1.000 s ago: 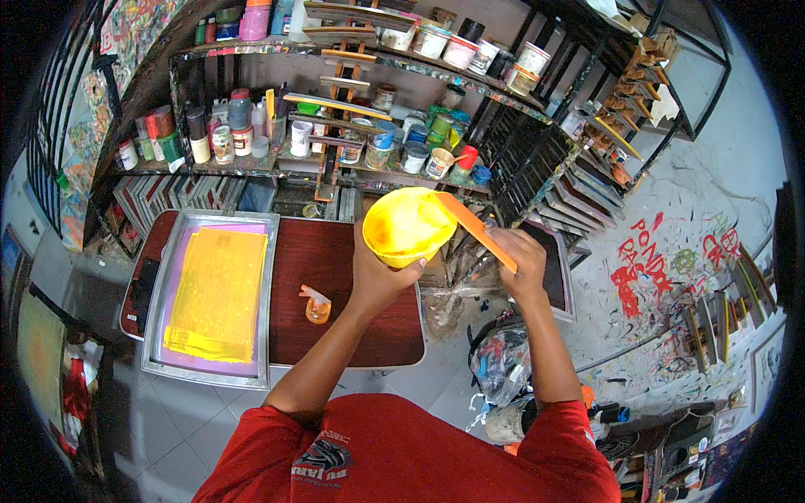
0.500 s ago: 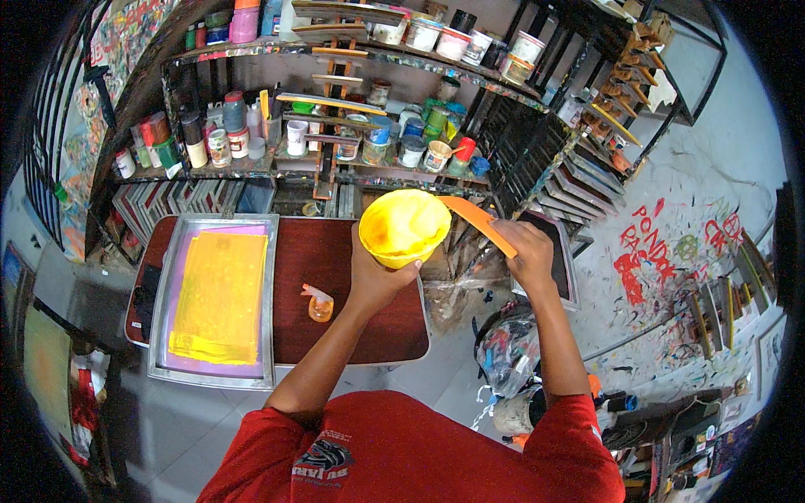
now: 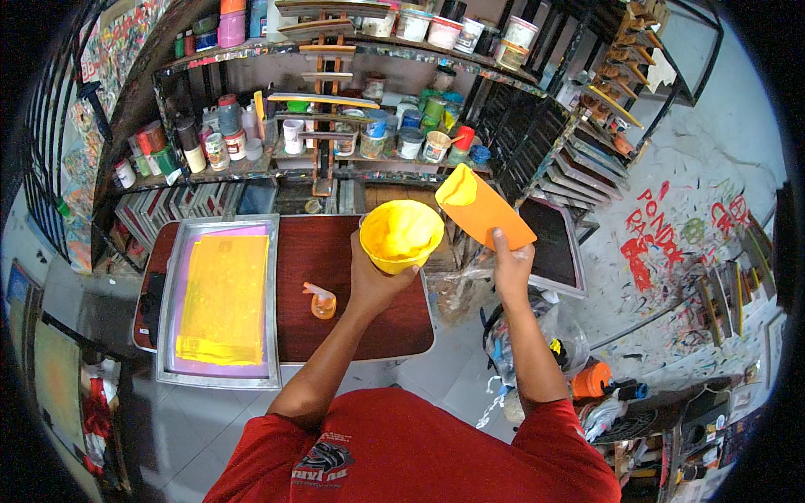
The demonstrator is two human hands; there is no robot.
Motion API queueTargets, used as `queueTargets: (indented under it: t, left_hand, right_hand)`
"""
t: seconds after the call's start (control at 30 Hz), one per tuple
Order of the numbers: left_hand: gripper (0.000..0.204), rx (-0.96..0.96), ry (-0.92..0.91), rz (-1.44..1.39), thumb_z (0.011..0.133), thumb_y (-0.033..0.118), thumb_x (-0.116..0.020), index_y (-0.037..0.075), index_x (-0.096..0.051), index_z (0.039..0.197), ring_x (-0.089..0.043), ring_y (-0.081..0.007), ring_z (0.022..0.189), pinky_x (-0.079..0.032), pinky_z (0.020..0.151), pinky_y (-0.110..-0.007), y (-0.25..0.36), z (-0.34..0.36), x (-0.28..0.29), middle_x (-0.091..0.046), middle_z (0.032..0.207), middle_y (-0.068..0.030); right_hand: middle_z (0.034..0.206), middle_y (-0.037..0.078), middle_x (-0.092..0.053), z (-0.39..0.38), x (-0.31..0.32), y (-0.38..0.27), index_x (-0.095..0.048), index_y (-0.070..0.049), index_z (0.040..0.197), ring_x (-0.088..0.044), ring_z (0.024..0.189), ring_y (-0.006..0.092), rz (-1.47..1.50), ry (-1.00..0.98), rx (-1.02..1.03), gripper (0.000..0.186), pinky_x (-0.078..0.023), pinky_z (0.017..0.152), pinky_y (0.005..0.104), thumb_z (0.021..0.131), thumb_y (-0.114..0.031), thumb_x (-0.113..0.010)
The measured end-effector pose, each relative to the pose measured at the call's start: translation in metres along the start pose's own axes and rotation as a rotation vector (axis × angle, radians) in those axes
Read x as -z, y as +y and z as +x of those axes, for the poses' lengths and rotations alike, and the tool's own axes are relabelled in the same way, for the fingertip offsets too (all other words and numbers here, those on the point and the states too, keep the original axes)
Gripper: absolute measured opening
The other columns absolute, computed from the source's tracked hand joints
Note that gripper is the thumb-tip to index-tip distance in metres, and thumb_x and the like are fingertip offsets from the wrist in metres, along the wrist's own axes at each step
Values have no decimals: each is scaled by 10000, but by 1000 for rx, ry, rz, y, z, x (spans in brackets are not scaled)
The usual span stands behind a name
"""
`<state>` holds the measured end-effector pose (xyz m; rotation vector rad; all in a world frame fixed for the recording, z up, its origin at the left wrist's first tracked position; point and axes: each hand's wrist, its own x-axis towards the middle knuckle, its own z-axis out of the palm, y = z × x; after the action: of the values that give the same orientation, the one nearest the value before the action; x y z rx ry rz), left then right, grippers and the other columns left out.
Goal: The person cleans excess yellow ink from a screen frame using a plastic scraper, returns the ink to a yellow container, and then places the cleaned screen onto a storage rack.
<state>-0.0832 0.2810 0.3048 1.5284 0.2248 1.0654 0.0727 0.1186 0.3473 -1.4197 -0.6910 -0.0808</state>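
Note:
My left hand (image 3: pixel 373 281) is closed round a tub (image 3: pixel 401 235) filled with thick yellow paint, held up over the dark red tabletop (image 3: pixel 352 335). To its right my right hand (image 3: pixel 510 264) grips a flat orange scraper (image 3: pixel 499 214), its upper end loaded with a blob of yellow paint. Under and left of the tub, a small orange bottle with a pale top (image 3: pixel 323 303) stands on the tabletop. A metal-framed screen (image 3: pixel 220 375) lies on the table's left part, with pink mesh and a yellow coated rectangle.
Paint-spattered shelves (image 3: pixel 226 172) of tubs and bottles span the back. A rack of stacked frames (image 3: pixel 579 172) stands right, above a dark framed screen (image 3: pixel 549 247). A clear plastic bag (image 3: pixel 562 339) and an orange bucket (image 3: pixel 591 377) lie low right. The right wall (image 3: pixel 688 184) is paint-marked.
The scraper has lifted away from the tub and turned flat toward the camera, showing paint on its end. My right hand has shifted left and turned. The tub has moved slightly down.

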Motion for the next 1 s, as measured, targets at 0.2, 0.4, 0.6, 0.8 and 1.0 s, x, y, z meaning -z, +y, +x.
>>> queueTargets:
  t: [0.2, 0.4, 0.6, 0.8, 1.0]
  left_hand:
    - [768, -2, 0, 70, 598, 108, -771, -10, -303, 1195, -482, -251, 1106, -380, 953, -353, 11, 0, -1, -460, 1159, -154]
    - [754, -10, -5, 104, 592, 121, -778, -11, -319, 1177, -494, -253, 1097, -388, 947, -352, 10, 1, -1, -473, 1150, -156]
    - [765, -41, -26, 105, 595, 134, -780, -3, -312, 1185, -489, -257, 1113, -390, 947, -352, 17, 0, -1, -471, 1165, -161]
    - [768, -16, -34, 120, 598, 143, -783, -2, -310, 1187, -505, -260, 1094, -401, 936, -355, 21, -2, 0, -481, 1158, -162]
    - [767, 17, -29, 115, 595, 156, -789, -6, -318, 1179, -517, -259, 1076, -411, 923, -357, 12, -10, -2, -494, 1133, -166]
  right_hand:
    - [875, 37, -636, -10, 4, -10, -624, 48, 982, -572, 773, 94, -67, -35, 17, 185, -446, 686, 239, 868, -89, -578]
    - [824, 44, -645, -11, 14, -2, -644, 41, 959, -574, 752, 101, -129, -137, 91, 172, -451, 675, 246, 849, -83, -595]
    - [872, 147, -669, -3, 27, 0, -650, -9, 987, -653, 810, 209, -419, -320, 291, 192, -486, 731, 306, 812, -68, -598]
    - [862, 117, -676, 16, 42, 0, -665, -53, 967, -653, 797, 172, -764, -347, 384, 165, -490, 712, 298, 831, -104, -586]
    - [860, 36, -651, 9, 28, 12, -635, 8, 1006, -582, 791, 92, -102, -79, -52, 212, -461, 693, 259, 866, -144, -591]
